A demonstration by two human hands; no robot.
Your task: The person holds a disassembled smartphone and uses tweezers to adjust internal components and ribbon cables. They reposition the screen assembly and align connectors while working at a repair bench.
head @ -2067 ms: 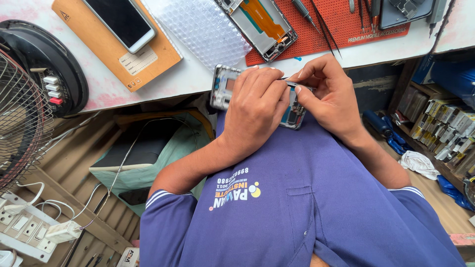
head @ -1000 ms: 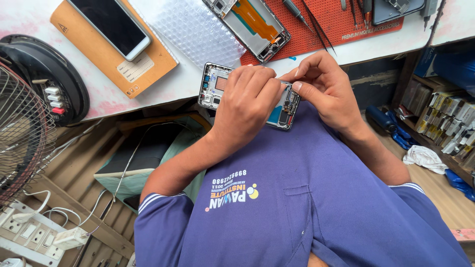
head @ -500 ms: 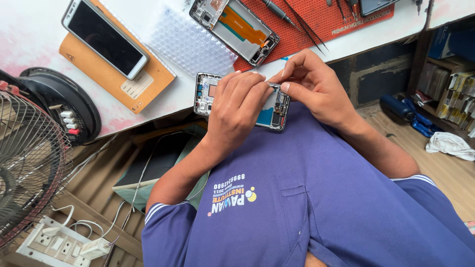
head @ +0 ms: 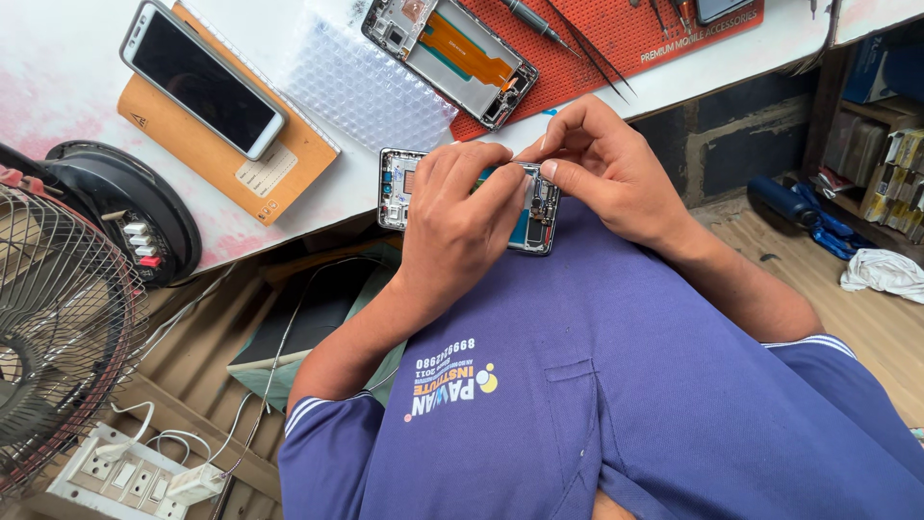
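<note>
Two hands meet over one opened phone (head: 399, 188), its back cover off and its inner parts showing, and we take this phone as our landmark. Our left hand (head: 460, 217) lies across its middle, fingers curled around the frame in a firm hold, the index finger stretched toward its right end. Our right hand (head: 602, 164) is pinched nearly closed at that same end, thumb and forefinger pressed together on the board; whether they hold some small part, we cannot tell. The phone sits at the near edge of the white counter (head: 58, 87), partly over our blue shirt (head: 626, 385).

Just beyond the phone lies a sheet of bubble wrap (head: 361, 87). Beyond and to the right, a second dismantled phone frame (head: 452, 58) rests on a red work mat (head: 616, 39), beside thin tweezers (head: 592, 48). Beyond and to the left, an intact smartphone (head: 202, 77) lies on a tan box (head: 260, 169). Farther left stands a wire-caged fan (head: 58, 318), with a white power strip (head: 120, 472) below it.
</note>
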